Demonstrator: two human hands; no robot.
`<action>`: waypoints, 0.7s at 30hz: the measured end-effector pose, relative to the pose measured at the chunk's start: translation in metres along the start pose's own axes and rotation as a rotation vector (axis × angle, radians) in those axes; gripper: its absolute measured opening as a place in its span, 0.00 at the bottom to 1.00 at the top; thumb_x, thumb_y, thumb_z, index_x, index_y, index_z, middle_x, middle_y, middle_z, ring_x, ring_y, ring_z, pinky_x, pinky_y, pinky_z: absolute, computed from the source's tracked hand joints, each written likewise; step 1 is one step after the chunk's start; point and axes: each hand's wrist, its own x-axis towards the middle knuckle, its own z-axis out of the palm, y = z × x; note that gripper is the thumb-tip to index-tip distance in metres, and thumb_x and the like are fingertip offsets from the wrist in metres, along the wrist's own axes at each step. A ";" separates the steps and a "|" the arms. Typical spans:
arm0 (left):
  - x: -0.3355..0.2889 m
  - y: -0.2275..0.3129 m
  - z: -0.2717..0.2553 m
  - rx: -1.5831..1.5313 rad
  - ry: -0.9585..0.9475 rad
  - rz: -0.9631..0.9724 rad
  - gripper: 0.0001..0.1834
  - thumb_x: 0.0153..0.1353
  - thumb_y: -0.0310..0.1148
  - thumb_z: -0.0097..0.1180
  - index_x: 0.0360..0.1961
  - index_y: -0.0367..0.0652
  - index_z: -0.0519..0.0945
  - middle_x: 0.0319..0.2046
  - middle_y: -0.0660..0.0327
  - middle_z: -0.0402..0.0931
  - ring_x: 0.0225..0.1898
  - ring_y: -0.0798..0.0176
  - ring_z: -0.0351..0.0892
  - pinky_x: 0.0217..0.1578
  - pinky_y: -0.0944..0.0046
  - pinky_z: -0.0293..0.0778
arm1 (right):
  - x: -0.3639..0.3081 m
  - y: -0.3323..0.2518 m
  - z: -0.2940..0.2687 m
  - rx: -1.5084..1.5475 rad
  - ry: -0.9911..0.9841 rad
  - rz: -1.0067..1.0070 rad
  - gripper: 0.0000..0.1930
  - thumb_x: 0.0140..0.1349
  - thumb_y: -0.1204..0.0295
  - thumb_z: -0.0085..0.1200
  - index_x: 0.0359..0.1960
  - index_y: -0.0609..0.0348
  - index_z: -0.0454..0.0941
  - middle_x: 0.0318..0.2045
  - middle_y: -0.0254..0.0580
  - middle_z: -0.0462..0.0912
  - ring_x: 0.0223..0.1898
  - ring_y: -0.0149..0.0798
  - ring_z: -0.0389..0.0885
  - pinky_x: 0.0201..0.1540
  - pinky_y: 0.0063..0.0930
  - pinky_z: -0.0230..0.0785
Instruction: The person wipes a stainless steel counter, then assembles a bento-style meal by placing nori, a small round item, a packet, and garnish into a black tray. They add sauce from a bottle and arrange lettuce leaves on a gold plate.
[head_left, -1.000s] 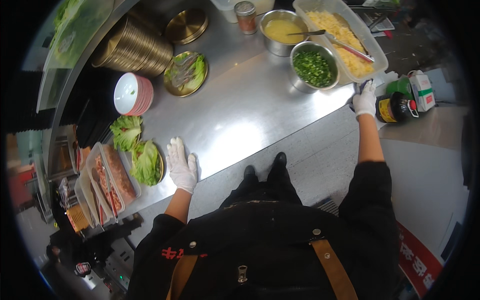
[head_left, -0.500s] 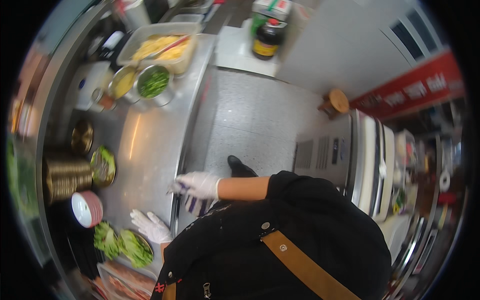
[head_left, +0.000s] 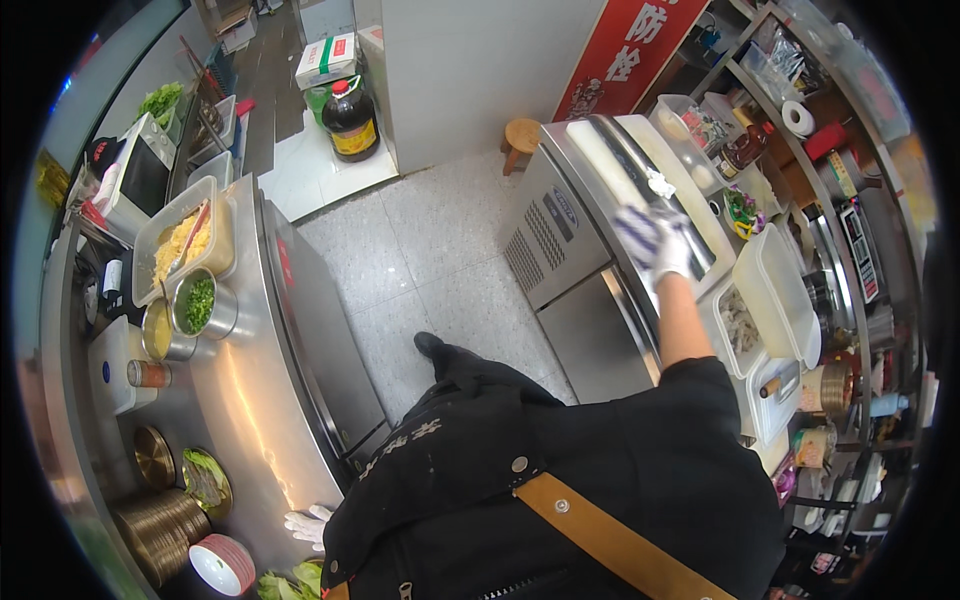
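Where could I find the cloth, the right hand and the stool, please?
Cloth [head_left: 636, 234], head view: its striped middle.
Right hand [head_left: 672, 250], head view: its gloved middle.
Stool [head_left: 523, 130], head view: its round seat.

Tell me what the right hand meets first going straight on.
Past the cloth it holds, the right hand would probably meet the small white bundle on the dark strip; depth is unclear.

Crumpled purple-and-white striped cloth, white-gloved right hand, flat tan strap (on black clothing), round brown wooden stool.
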 end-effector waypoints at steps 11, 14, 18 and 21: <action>-0.072 0.041 -0.065 -0.179 0.027 0.086 0.39 0.70 0.43 0.45 0.77 0.49 0.47 0.78 0.53 0.40 0.78 0.43 0.37 0.72 0.39 0.39 | -0.025 0.072 0.158 -0.994 -0.302 -1.113 0.36 0.68 0.56 0.52 0.69 0.69 0.59 0.66 0.66 0.65 0.69 0.63 0.61 0.72 0.52 0.53; -0.065 0.058 -0.070 -0.324 0.039 0.055 0.39 0.69 0.40 0.45 0.77 0.46 0.46 0.77 0.49 0.40 0.78 0.44 0.35 0.72 0.38 0.36 | -0.095 0.107 0.312 -0.848 -0.802 -1.329 0.32 0.55 0.88 0.47 0.66 0.65 0.67 0.67 0.53 0.68 0.70 0.49 0.65 0.73 0.42 0.54; -0.038 0.115 -0.070 -0.472 0.161 0.020 0.38 0.70 0.39 0.45 0.77 0.45 0.47 0.77 0.47 0.40 0.78 0.43 0.35 0.72 0.39 0.35 | -0.192 0.098 0.480 -0.395 -1.260 -1.271 0.38 0.50 0.90 0.48 0.69 0.65 0.62 0.65 0.57 0.70 0.67 0.53 0.69 0.69 0.42 0.60; -0.018 0.161 -0.069 -0.467 0.083 -0.132 0.37 0.70 0.42 0.43 0.77 0.45 0.48 0.77 0.46 0.41 0.78 0.42 0.36 0.73 0.39 0.36 | -0.244 0.082 0.579 -0.219 -1.537 -0.563 0.33 0.62 0.85 0.48 0.72 0.64 0.58 0.64 0.51 0.72 0.64 0.41 0.72 0.63 0.32 0.66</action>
